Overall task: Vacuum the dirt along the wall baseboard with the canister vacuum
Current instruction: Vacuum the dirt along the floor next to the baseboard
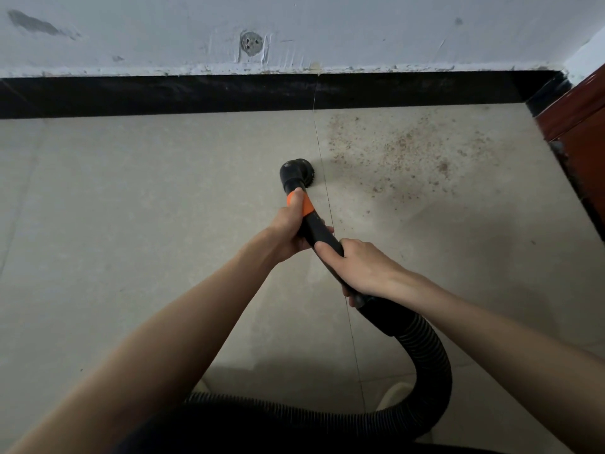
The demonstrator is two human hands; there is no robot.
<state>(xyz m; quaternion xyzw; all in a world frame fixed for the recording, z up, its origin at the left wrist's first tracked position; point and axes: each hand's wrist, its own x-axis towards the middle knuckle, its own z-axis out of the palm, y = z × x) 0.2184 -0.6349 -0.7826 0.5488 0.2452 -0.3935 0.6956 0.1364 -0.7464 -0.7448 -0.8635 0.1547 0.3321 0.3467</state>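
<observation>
Both forearms enter from the lower edge of the frame and converge at centre. Between them, along the bottom of the frame, the black corrugated hose (pixel 425 365) runs across, loops upward at lower right and joins the rigid black wand (pixel 322 235).

Right hand (pixel 366 268): positioned just right of centre, fingers curled around the rear section of the wand, close to the hose cuff. Left hand (pixel 291 224): positioned ahead of it, fingers wrapped around the wand, thumb extended forward over the orange collar (pixel 306 206). Both hands grip the wand; neither is open.

Ahead of the collar, the wand ends in a round black brush nozzle (pixel 294 173), located at frame centre. The nozzle sits low over the beige tiled floor (pixel 131 208), just left of a thin grout line (pixel 327 194); contact between its bristles and the floor cannot be confirmed.

Brown dirt (pixel 409 149) is scattered across the tile to the right of the grout line, in the upper right quarter of the frame, extending from near the nozzle toward the black baseboard (pixel 196 95). The baseboard spans the upper frame horizontally beneath a scuffed white wall (pixel 360 31) bearing a round grey patch (pixel 251 44). A reddish-brown panel (pixel 582 113) stands at the right edge, meeting the baseboard corner.
</observation>
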